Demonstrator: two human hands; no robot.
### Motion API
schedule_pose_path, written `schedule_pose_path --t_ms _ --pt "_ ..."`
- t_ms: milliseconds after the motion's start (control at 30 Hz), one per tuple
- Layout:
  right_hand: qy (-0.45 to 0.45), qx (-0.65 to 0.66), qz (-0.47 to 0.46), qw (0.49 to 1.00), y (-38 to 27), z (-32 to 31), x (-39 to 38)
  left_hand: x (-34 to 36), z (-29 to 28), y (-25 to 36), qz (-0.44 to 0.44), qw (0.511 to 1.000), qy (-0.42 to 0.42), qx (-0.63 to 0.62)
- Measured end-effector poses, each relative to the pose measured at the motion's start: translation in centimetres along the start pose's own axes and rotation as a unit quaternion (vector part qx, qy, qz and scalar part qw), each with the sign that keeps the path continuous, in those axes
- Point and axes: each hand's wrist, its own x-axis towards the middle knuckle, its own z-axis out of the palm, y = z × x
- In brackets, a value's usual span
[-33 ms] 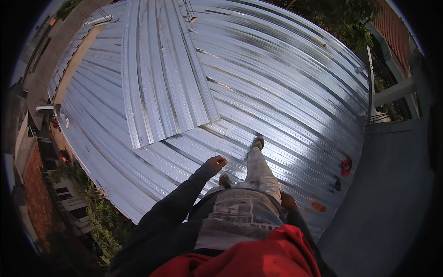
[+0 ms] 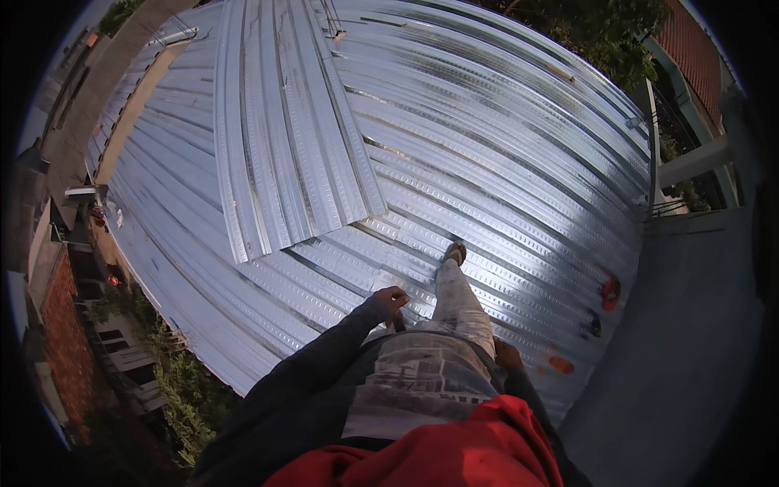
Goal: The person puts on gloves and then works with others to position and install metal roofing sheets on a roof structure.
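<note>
I stand on a roof of ribbed silvery metal decking [image 2: 503, 162], one shoe [image 2: 456, 252] set forward on the ribs. My left hand [image 2: 393, 300] hangs in front of my left thigh, fingers curled in, and nothing shows in it. Beside my right hip is my right hand [image 2: 508, 354], its fingers mostly hidden. Ahead and to the left, several long metal sheets [image 2: 296, 138] lie across the decking at an angle, their near end a short way beyond my left hand.
To the right lie a red object [image 2: 609, 291], a dark object [image 2: 595, 326] and an orange one [image 2: 560, 364], all blurred. A grey wall [image 2: 673, 325] borders the right side. The roof edge drops off at the left, above shrubs [image 2: 187, 398]. Thin rods [image 2: 331, 20] stand at the far side.
My left hand has swung slightly to the right and closer to my body. My rear shoe is now mostly hidden behind it. The sheets have not moved.
</note>
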Motion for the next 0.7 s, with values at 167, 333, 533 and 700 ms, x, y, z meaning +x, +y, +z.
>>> schedule_pose_path --t_ms 167,333,533,700 --pt "-0.058 -0.282 -0.174 0.942 8.6 -0.9 9.3 4.5 0.4 4.6 -0.023 0.985 -0.123 0.122" --pt "-0.101 -0.181 -0.142 0.968 7.2 -8.8 16.5 9.5 -6.7 8.9 -0.063 0.958 -0.115 0.255" --pt "0.105 0.261 0.113 0.953 -3.4 -21.2 23.9 13.0 -9.0 13.7 -0.060 0.963 0.001 0.264" --pt "0.136 0.096 0.055 0.985 -4.0 -24.7 23.2 20.6 -12.4 16.1 -0.159 0.926 0.073 0.336"
